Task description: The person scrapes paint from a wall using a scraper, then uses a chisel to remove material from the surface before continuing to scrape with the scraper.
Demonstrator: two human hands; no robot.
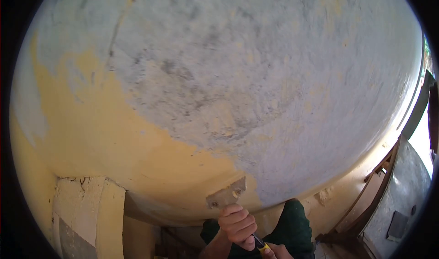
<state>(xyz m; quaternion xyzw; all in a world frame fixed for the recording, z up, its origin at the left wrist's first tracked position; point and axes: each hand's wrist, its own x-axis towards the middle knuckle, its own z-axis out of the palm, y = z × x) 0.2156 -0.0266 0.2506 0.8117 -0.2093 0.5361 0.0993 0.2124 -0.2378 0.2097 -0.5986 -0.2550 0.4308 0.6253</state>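
Note:
A wide-bladed scraper (227, 194) is held low in front of me, its metal blade against or very close to the yellow painted part of the wall (151, 160). My left hand (237, 225) is closed around it just behind the blade. Lower down, my right hand (277, 251) grips the black and yellow end of the handle, partly cut off by the bottom of the view. Above the blade, the wall has a large grey-white patch (256, 89) with rough dark marks. An uneven border separates this patch from the yellow paint.
A cracked yellow ledge or block (80, 199) juts out at the lower left. My knees in dark green trousers (292, 224) are beneath the wall. At the right lean a grey sheet-like panel (398, 190) and brown boards (366, 197). A thin crack (114, 39) runs down the upper left wall.

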